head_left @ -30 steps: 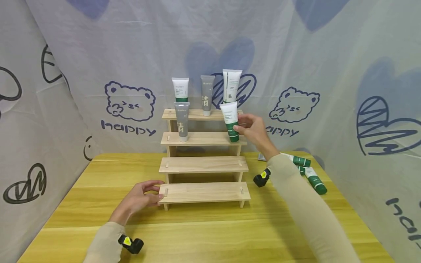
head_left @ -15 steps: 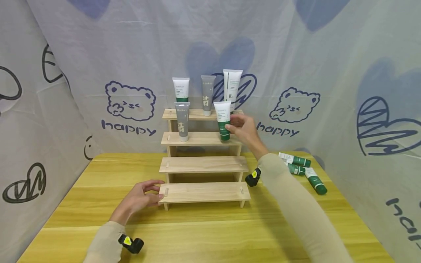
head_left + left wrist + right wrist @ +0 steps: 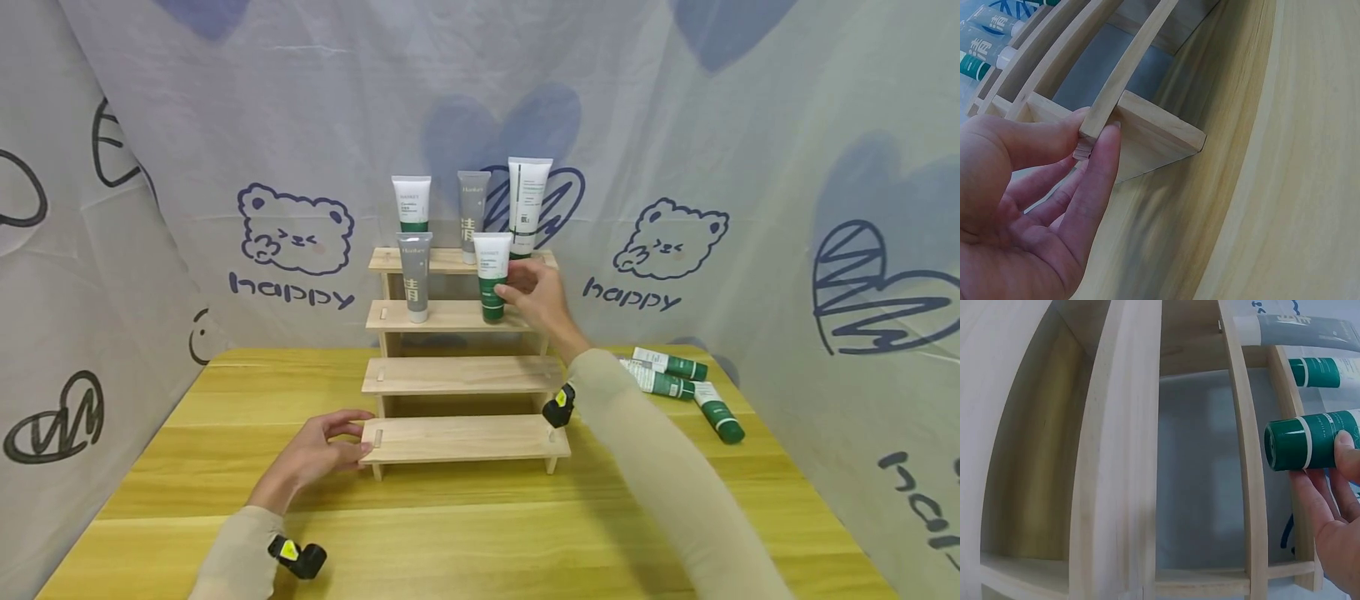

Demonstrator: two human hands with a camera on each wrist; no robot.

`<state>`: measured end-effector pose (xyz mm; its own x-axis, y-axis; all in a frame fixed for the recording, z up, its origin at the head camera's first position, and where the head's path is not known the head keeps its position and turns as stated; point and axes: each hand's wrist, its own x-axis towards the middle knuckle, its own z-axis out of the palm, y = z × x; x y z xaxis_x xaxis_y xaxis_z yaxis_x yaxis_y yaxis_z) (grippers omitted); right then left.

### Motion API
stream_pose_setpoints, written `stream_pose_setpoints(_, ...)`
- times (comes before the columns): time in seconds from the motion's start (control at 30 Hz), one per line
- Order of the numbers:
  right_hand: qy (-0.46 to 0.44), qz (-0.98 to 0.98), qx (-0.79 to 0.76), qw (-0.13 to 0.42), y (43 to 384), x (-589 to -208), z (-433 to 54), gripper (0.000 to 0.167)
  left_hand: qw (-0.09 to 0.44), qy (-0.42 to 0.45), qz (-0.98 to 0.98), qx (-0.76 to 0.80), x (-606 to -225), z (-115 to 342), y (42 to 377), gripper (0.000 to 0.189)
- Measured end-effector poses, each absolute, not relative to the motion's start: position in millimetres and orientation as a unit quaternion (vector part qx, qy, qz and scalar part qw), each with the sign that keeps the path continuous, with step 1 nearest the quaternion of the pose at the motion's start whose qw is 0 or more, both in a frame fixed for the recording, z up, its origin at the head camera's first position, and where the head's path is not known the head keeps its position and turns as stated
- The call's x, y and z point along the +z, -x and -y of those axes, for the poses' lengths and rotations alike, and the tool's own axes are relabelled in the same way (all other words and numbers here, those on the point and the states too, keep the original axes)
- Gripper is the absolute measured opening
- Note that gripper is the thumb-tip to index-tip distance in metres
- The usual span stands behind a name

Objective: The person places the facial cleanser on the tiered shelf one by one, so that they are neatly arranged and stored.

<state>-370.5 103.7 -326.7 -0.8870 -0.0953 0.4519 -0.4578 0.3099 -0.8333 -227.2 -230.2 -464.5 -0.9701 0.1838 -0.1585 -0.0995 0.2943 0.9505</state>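
My right hand point(image 3: 542, 298) pinches a white-and-green squeeze tube point(image 3: 492, 271) between thumb and fingers. The tube stands cap down at the third step of a four-step wooden display rack point(image 3: 465, 439), and its green cap point(image 3: 1288, 445) shows at that board in the right wrist view. Left of it on the same step is a grey tube point(image 3: 416, 283). Along the top step are a smaller white-and-green tube point(image 3: 411, 202), another grey tube point(image 3: 472, 204) and a tall white tube point(image 3: 529, 196). My left hand point(image 3: 324, 450) pinches the left end of the lowest board point(image 3: 1124, 72).
Several white-and-green tubes, among them a nearer one point(image 3: 720, 412), lie on the wooden table point(image 3: 465, 542) right of the rack. A printed curtain point(image 3: 300, 108) hangs close behind the rack and along both sides.
My right hand has carried the white-and-green tube leftward along the third step, from its right end toward the middle, and the tube has become more upright. The left hand has stayed put.
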Motion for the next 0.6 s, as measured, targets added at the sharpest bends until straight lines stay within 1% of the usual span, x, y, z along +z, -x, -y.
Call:
stream_pose_setpoints(0.3,-0.179,0.777,0.585,0.147,372,-331,-91,0.035,0.121,-0.036,-0.794,0.595,-463,230,226,0.06)
stream_pose_setpoints(0.6,-0.178,0.78,0.581,0.147,372,-334,-85,0.033,0.121,-0.036,-0.792,0.597,-462,230,226,0.059)
